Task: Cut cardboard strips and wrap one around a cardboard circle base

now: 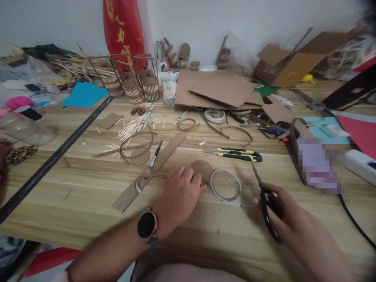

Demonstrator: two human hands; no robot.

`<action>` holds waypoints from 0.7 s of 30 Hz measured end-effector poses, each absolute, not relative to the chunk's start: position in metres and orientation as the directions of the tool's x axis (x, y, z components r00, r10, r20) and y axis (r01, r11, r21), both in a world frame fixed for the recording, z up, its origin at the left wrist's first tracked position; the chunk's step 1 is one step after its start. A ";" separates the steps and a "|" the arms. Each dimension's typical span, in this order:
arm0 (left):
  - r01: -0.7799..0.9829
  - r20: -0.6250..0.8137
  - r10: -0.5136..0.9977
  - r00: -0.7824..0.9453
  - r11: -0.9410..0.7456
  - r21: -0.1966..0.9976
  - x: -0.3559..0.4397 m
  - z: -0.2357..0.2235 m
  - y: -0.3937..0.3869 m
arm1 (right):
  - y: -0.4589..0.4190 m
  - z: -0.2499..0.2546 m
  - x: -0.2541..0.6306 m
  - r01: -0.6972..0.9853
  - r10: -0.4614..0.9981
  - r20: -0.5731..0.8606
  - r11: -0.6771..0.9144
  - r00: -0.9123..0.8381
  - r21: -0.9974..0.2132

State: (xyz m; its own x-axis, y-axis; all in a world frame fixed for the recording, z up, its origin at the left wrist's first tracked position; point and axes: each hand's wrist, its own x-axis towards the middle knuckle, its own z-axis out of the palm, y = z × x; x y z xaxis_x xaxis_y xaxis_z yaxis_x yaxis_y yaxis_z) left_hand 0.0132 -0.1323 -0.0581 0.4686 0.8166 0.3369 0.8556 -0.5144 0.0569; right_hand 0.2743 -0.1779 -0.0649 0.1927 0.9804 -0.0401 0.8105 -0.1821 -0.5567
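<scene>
My left hand (178,197), with a watch on the wrist, has its fingers curled over a narrow corrugated cardboard strip (158,176). The strip's free end curls out to the left, and the part beneath my fingers is hidden. Just beyond my knuckles lies a round cardboard disc (202,168), partly covered. A roll of tape (212,190) rests flat to the right of my fingertips. My right hand (290,223) grips black-handled scissors (257,175) above the table, blades pointing up and away and seemingly together.
A yellow-black utility knife (235,152) lies ahead. A pen (155,154) crosses a flat cardboard piece (172,150). Small stick-sided baskets (151,88), stacked cardboard (211,88) and loose sticks (133,127) stand or lie farther back. A black cable (354,221) runs at right. Another person's hand (4,154) shows far left.
</scene>
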 end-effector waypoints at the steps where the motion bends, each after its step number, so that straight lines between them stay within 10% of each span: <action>1: 0.847 0.287 0.822 0.492 -0.528 0.060 0.014 -0.058 -0.132 | -0.173 -0.069 0.290 0.872 0.977 -0.073 -0.210 0.198 -0.443; 9: 0.767 0.133 0.777 0.615 -0.629 0.131 0.028 -0.055 -0.111 | -0.158 -0.065 0.290 0.995 0.968 0.234 0.073 -0.086 0.060; 13: 0.732 0.118 0.750 0.650 -0.661 0.169 0.035 -0.063 -0.098 | -0.152 -0.072 0.231 0.908 0.867 0.352 0.409 -0.354 -0.094; 21: 0.747 0.062 0.797 0.601 -0.588 0.310 0.036 -0.067 -0.098 | -0.144 -0.104 0.203 0.886 0.828 0.399 0.458 -0.394 -0.076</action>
